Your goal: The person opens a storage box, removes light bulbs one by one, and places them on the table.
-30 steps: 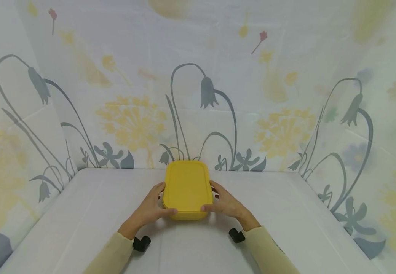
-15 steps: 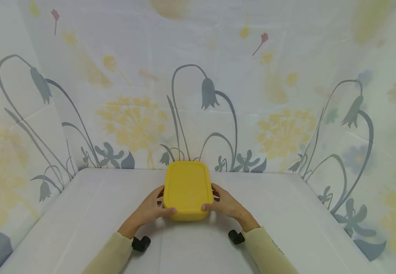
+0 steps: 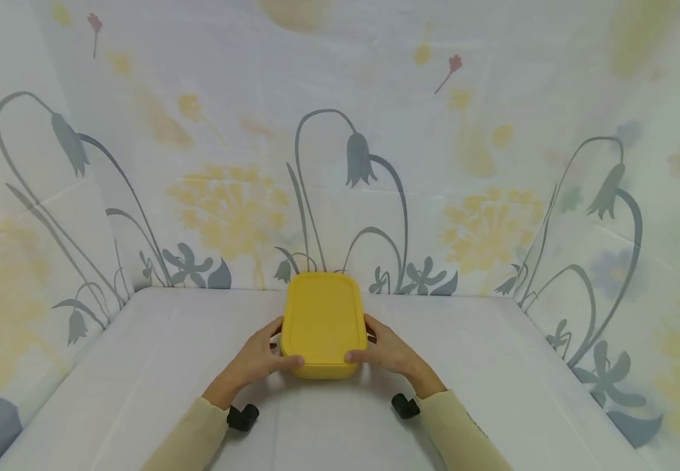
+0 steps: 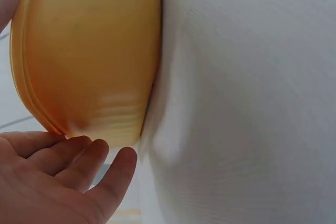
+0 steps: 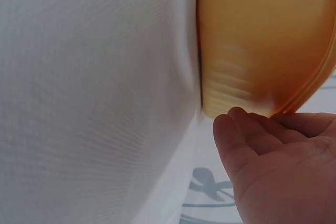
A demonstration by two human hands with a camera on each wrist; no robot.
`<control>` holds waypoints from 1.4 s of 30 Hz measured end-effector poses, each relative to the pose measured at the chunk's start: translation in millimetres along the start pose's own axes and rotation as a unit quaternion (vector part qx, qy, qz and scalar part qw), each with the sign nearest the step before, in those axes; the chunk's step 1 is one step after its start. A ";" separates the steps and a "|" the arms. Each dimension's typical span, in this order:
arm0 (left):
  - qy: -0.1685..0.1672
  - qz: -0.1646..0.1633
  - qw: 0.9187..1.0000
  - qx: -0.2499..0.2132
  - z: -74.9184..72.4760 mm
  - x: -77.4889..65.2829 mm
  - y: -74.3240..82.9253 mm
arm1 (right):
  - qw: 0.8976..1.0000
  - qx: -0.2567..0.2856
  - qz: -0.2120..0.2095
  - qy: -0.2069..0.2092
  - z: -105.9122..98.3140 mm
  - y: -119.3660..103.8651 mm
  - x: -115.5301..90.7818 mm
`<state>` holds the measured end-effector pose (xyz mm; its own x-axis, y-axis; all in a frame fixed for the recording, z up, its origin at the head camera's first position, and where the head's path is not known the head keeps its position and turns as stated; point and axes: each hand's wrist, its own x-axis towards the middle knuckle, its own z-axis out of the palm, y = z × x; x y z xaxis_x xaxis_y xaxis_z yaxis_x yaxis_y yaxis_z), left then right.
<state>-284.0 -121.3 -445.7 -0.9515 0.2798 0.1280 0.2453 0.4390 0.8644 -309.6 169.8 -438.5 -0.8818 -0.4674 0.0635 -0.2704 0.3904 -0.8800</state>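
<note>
A yellow lidded food container (image 3: 323, 320) with rounded corners sits on the white-covered table in the middle of the head view. My left hand (image 3: 259, 354) holds its left side, thumb on the near left corner of the lid. On the opposite side my right hand (image 3: 388, 350) grips it the same way, thumb on the near right corner. In the left wrist view the fingertips (image 4: 126, 156) lie against the ribbed side wall of the container (image 4: 94, 51). The right wrist view has the fingertips (image 5: 236, 114) at the matching ribbed wall of the container (image 5: 262, 30).
A white cloth (image 3: 157, 366) covers the table. Behind it and at both sides stand white sheets (image 3: 340, 78) printed with grey and yellow flowers. A small black device (image 3: 243, 418) sits at the left wrist, and another black device (image 3: 405, 406) at the right wrist.
The fingers of both hands have shifted slightly toward the person along the container's sides. The thumbs and the container stay in about the same place.
</note>
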 end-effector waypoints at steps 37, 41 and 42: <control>-0.014 0.035 0.999 0.017 -0.8 1.2 -4.1 | 0.998 -0.059 -0.030 0.004 -1.8 5.9 -3.7; -0.002 0.017 0.999 0.049 -0.8 -0.9 -4.2 | 0.996 -0.088 0.002 0.029 -1.6 4.1 -6.6; 0.000 0.013 0.999 0.053 -1.0 -1.5 -3.6 | 0.995 -0.093 0.006 0.034 -1.4 3.7 -7.0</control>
<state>-283.7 -124.2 -448.5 -0.9446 0.2919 0.1498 0.2881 0.5197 0.8043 -305.0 175.7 -441.6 -0.9078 -0.4096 0.0900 -0.3205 0.5394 -0.7787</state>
